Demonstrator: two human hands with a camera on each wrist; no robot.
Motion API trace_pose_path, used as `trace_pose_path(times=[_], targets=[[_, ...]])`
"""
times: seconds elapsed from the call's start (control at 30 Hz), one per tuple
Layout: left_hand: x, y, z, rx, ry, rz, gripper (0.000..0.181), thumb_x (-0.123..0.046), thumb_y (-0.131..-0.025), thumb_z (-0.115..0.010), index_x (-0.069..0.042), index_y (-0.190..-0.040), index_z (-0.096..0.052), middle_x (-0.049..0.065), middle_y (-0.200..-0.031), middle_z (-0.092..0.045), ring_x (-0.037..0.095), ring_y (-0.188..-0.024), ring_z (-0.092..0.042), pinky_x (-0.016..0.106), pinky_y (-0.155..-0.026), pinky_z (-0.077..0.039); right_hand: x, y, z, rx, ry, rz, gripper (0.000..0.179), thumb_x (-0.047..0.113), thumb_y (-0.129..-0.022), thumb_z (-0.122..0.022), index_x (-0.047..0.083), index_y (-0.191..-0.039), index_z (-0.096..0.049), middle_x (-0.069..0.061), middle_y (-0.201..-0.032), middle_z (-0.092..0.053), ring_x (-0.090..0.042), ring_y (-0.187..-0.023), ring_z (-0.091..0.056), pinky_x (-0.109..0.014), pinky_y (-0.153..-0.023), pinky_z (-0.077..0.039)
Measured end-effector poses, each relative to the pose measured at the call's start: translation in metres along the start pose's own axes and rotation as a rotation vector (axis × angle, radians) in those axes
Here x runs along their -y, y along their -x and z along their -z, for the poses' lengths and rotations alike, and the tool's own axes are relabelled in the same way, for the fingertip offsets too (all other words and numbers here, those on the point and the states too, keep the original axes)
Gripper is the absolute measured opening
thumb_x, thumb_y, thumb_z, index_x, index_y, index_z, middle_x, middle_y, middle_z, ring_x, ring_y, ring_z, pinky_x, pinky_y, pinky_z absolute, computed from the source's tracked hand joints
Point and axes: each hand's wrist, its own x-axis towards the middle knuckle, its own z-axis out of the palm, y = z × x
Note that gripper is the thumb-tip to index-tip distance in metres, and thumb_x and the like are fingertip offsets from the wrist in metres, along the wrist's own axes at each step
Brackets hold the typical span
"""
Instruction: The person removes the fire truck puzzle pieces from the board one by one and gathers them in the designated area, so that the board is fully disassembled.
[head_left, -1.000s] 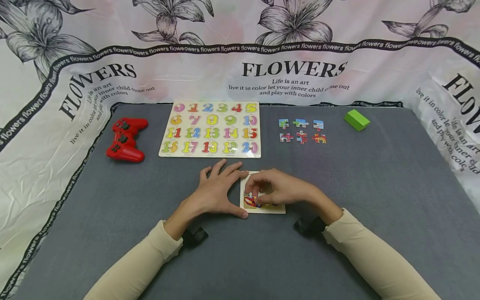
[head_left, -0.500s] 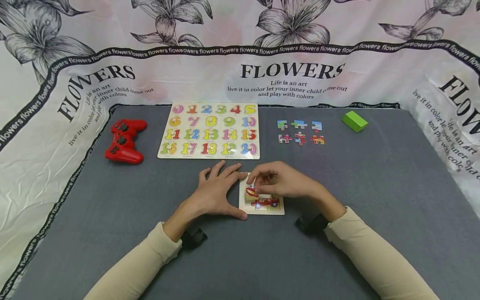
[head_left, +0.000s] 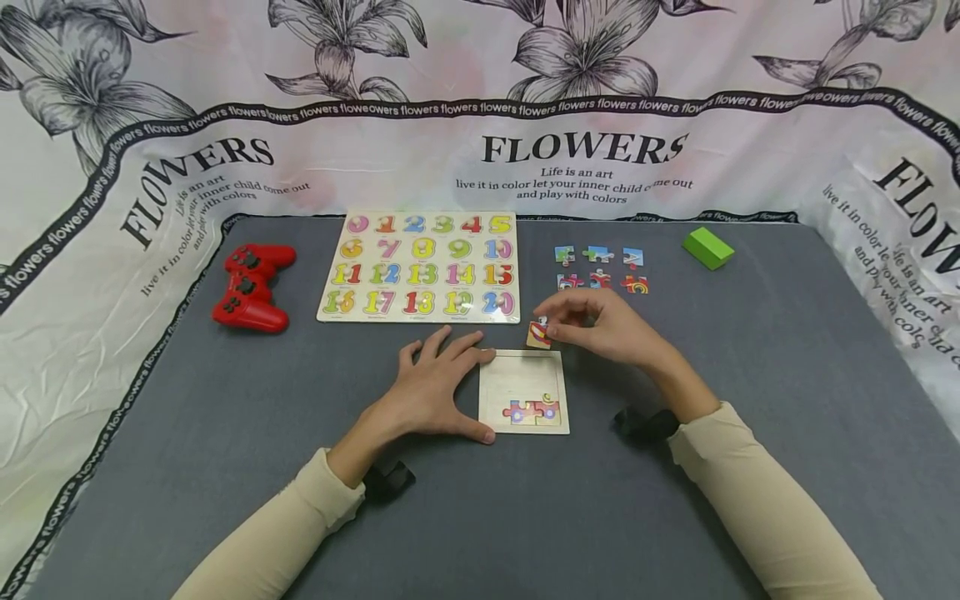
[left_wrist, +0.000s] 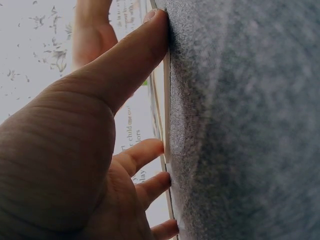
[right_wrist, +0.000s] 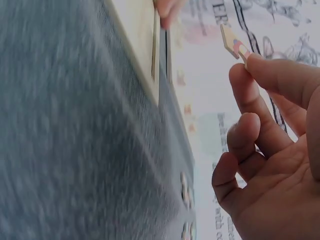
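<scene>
A small square wooden puzzle tray (head_left: 517, 375) lies in the middle of the table, with two joined puzzle pieces (head_left: 531, 412) in its lower right corner. My left hand (head_left: 431, 387) is spread along the tray's left side, thumb and index fingertip touching its edge. Just beyond the tray's far edge, my right hand (head_left: 603, 325) pinches a puzzle piece (head_left: 537, 334) with red and yellow on it between thumb and index finger. In the right wrist view that puzzle piece (right_wrist: 232, 42) is held up off the table, the other fingers curled loosely.
Several loose puzzle pieces (head_left: 598, 255) lie in two rows behind my right hand. A number board (head_left: 420, 267) stands at the back centre, a red game controller (head_left: 253, 287) to its left. A green block (head_left: 708, 248) sits at the back right.
My right hand has lifted the puzzle piece out of the tray's lower left and carried it away past the far edge, uncovering the tray. The left hand has stayed in place.
</scene>
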Motion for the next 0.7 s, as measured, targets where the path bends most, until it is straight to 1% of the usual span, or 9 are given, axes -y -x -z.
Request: trace_pose_path(times=[0.07,0.17,0.33,0.4,0.57,0.7], targets=[[0.000,0.000,0.000,-0.002,0.001,-0.002,0.106,-0.067,-0.065,-0.087,-0.030,-0.154,-0.044,-0.001,-0.170,-0.025,0.038,-0.158,-0.009,0.072,-0.116,-0.010,-0.004,0.000,0.004,-0.036,0.012,-0.013,0.025,0.010,-0.096,-0.071,0.009,-0.121,-0.072,-0.008,-0.090,-0.072,-0.022,-0.076,-0.062,-0.027,-0.064,-0.045],[0.000,0.000,0.000,-0.003,0.005,-0.002,0.106,-0.066,-0.065,-0.087,-0.030,-0.154,-0.044,-0.001,-0.170,-0.025,0.037,-0.158,-0.009,0.071,-0.116,-0.009,-0.011,0.001,0.007,-0.068,0.029,-0.022,0.027,0.009,-0.096,-0.070,0.006,-0.123,-0.071,-0.010,-0.090,-0.072,-0.023,-0.077,-0.063,-0.027,-0.065,-0.045],[0.000,0.000,-0.001,-0.002,0.008,0.003,0.106,-0.066,-0.065,-0.087,-0.030,-0.155,-0.044,-0.002,-0.170,-0.025,0.037,-0.158,-0.009,0.071,-0.116,-0.009,-0.020,0.001,0.012,-0.079,0.027,-0.023,0.028,0.008,-0.097,-0.069,0.003,-0.124,-0.070,-0.013,-0.091,-0.071,-0.026,-0.078,-0.062,-0.026,-0.065,-0.044],[0.000,0.000,-0.001,-0.007,0.007,0.000,0.106,-0.066,-0.064,-0.088,-0.030,-0.154,-0.045,-0.001,-0.169,-0.026,0.038,-0.158,-0.009,0.071,-0.116,-0.010,-0.023,0.001,0.013,-0.080,0.025,-0.032,0.028,0.008,-0.097,-0.068,0.003,-0.124,-0.070,-0.014,-0.091,-0.071,-0.024,-0.077,-0.061,-0.026,-0.065,-0.044],[-0.001,0.000,0.000,0.000,0.006,0.003,0.106,-0.066,-0.065,-0.087,-0.030,-0.155,-0.044,-0.001,-0.170,-0.025,0.037,-0.158,-0.009,0.071,-0.116,-0.009,-0.028,0.002,0.015,-0.098,0.041,-0.070,0.028,0.009,-0.097,-0.068,0.005,-0.124,-0.070,-0.014,-0.094,-0.071,-0.016,-0.076,-0.060,-0.024,-0.065,-0.044],[0.000,0.000,0.000,0.005,0.007,0.005,0.106,-0.066,-0.065,-0.087,-0.030,-0.155,-0.043,-0.001,-0.170,-0.024,0.037,-0.158,-0.008,0.071,-0.116,-0.008,-0.030,0.003,0.016,-0.116,0.067,-0.069,0.027,0.008,-0.097,-0.068,0.004,-0.123,-0.070,-0.015,-0.093,-0.071,-0.015,-0.076,-0.061,-0.023,-0.066,-0.046]])
